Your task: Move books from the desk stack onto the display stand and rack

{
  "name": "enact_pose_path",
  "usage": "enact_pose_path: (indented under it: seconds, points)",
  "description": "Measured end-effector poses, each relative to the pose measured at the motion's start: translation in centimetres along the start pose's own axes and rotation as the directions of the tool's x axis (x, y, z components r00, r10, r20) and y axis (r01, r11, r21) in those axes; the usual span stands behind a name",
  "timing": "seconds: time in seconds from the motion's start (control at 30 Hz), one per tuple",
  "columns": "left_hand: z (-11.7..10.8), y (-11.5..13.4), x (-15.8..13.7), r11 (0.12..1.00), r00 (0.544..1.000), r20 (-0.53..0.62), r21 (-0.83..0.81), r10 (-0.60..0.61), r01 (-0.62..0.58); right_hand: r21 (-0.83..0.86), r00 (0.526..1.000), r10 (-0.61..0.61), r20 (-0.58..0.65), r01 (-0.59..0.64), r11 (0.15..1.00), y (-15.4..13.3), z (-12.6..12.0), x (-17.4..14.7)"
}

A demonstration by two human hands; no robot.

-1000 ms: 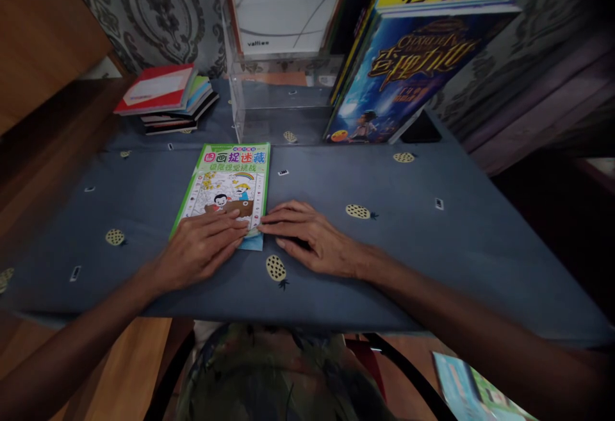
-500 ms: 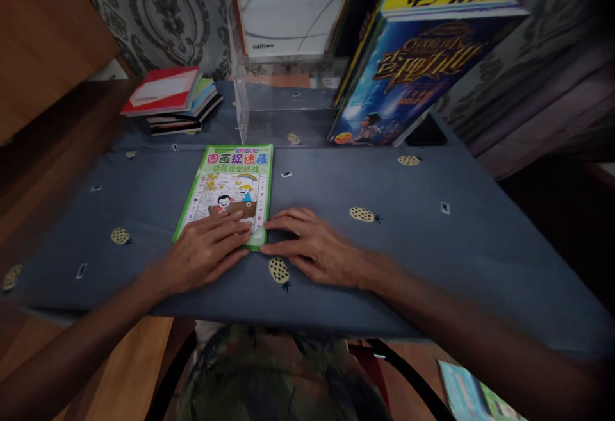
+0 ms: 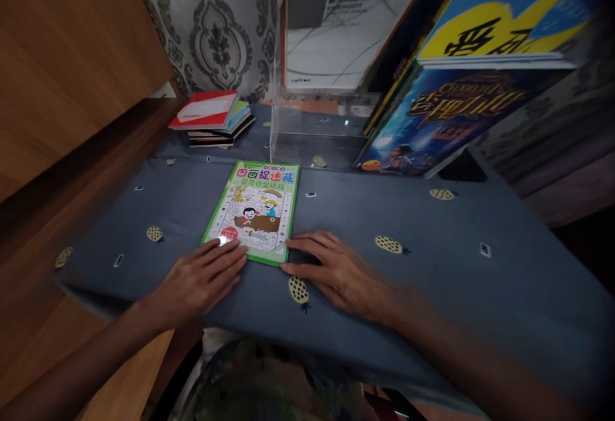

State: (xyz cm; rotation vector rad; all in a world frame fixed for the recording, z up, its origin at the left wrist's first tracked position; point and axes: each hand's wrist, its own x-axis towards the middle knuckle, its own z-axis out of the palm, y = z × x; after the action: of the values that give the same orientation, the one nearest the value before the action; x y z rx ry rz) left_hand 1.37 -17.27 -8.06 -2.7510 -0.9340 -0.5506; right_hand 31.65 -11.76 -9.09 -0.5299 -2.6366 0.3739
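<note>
A green-bordered picture book (image 3: 257, 213) with a colourful cartoon cover and Chinese title lies closed and flat on the dark blue tablecloth. My left hand (image 3: 202, 280) lies flat, its outstretched fingertips resting on the book's lower left part. At the lower right corner is my right hand (image 3: 339, 273), fingers stretched along the right edge and thumb apart by the bottom edge. Neither hand lifts the book. Whether the right fingertips press on the cover or just touch its side, I cannot tell.
Behind the book stands a clear acrylic holder (image 3: 317, 145). Upright large books (image 3: 446, 113) are at the back right, with a dark flat object (image 3: 464, 168) beside them. A stack of small books (image 3: 209, 113) sits back left. A wooden panel (image 3: 81, 56) borders the left side.
My left hand has slid left and down across the cover, uncovering its lower part. My right hand stays by the corner. The whole view has shifted, so everything appears further right and lower.
</note>
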Motion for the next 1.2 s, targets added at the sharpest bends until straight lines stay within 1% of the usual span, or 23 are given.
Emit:
enact_pose_path:
  seconds: [0.1,0.2,0.27,0.3,0.37,0.43,0.47,0.5,0.57,0.63,0.67,0.7,0.77,0.8,0.83,0.87,0.93,1.0,1.07,1.13,1.2]
  points:
    - [-1.0,-1.6,-1.4,0.999,0.999,-0.025,0.03,-0.04,0.041,0.014,1.0,0.012,-0.006,-0.012,1.0,-0.1,0.0,0.0]
    - [-1.6,-3.1,-2.1,0.995,0.994,-0.042,0.012,-0.101,0.102,0.046,0.999,0.032,-0.012,-0.031,0.998,-0.1,0.0,0.0]
    - [-1.7,-4.2,-1.8,0.984,0.983,-0.036,-0.023,-0.178,0.177,0.087,0.998,0.062,-0.014,-0.061,0.994,-0.2,-0.1,0.1]
    - [-1.6,-4.7,-1.4,0.971,0.971,-0.019,-0.042,-0.237,0.236,0.101,0.996,0.085,-0.011,-0.084,0.991,-0.2,-0.1,0.2]
    - [-1.2,-5.8,-0.1,0.923,0.925,0.033,-0.06,-0.379,0.381,0.089,0.988,0.153,-0.005,-0.152,0.984,-0.3,-0.1,0.7]
    - [-0.5,-6.7,1.8,0.858,0.857,0.111,-0.048,-0.504,0.511,0.029,0.972,0.236,0.0,-0.236,0.971,-0.2,0.0,1.5]
    - [-0.2,-7.1,2.7,0.829,0.823,0.147,-0.032,-0.548,0.558,-0.009,0.96,0.281,0.002,-0.281,0.96,0.0,0.1,2.0]
    - [0.1,-7.5,3.7,0.806,0.795,0.172,-0.018,-0.581,0.592,-0.044,0.946,0.326,-0.001,-0.325,0.945,0.3,0.2,2.6]
    - [0.8,-8.3,5.4,0.768,0.758,0.188,-0.027,-0.624,0.639,-0.103,0.913,0.409,-0.015,-0.408,0.907,1.1,0.5,3.8]
    - [1.3,-9.3,6.7,0.719,0.729,0.171,-0.124,-0.663,0.684,-0.137,0.883,0.468,-0.045,-0.469,0.872,2.1,0.8,5.0]
    - [1.6,-9.9,7.2,0.659,0.696,0.173,-0.228,-0.697,0.717,-0.144,0.871,0.487,-0.062,-0.49,0.86,2.6,0.9,5.5]
    - [1.8,-10.5,7.5,0.564,0.648,0.192,-0.353,-0.737,0.747,-0.144,0.864,0.498,-0.08,-0.504,0.852,3.1,1.1,6.0]
    - [2.1,-11.8,7.9,0.32,0.538,0.269,-0.568,-0.799,0.758,-0.128,0.855,0.505,-0.12,-0.517,0.846,3.8,1.6,6.6]
    - [2.2,-12.3,7.9,0.208,0.492,0.312,-0.634,-0.813,0.745,-0.116,0.852,0.503,-0.144,-0.52,0.847,4.1,1.8,6.7]
    - [2.3,-12.8,7.9,0.123,0.458,0.349,-0.671,-0.817,0.731,-0.102,0.848,0.501,-0.172,-0.521,0.847,4.3,2.1,6.7]
    - [2.4,-13.2,7.8,0.068,0.439,0.379,-0.689,-0.815,0.721,-0.086,0.843,0.5,-0.201,-0.523,0.848,4.5,2.3,6.7]
    - [2.3,-13.6,7.5,-0.018,0.42,0.44,-0.708,-0.794,0.706,-0.051,0.827,0.504,-0.249,-0.53,0.846,4.7,2.7,6.3]
    - [2.3,-13.4,7.3,-0.103,0.422,0.514,-0.716,-0.747,0.69,-0.013,0.816,0.51,-0.271,-0.533,0.846,5.0,2.9,5.9]
    - [2.3,-12.6,7.2,-0.159,0.459,0.582,-0.718,-0.671,0.678,0.033,0.818,0.508,-0.272,-0.519,0.854,5.3,3.0,5.4]
    - [2.5,-11.5,7.1,-0.232,0.516,0.635,-0.731,-0.575,0.642,0.091,0.822,0.497,-0.278,-0.492,0.866,5.5,3.0,5.0]
    - [2.7,-10.5,7.1,-0.354,0.559,0.668,-0.74,-0.491,0.572,0.166,0.806,0.508,-0.303,-0.48,0.861,5.7,3.0,4.6]
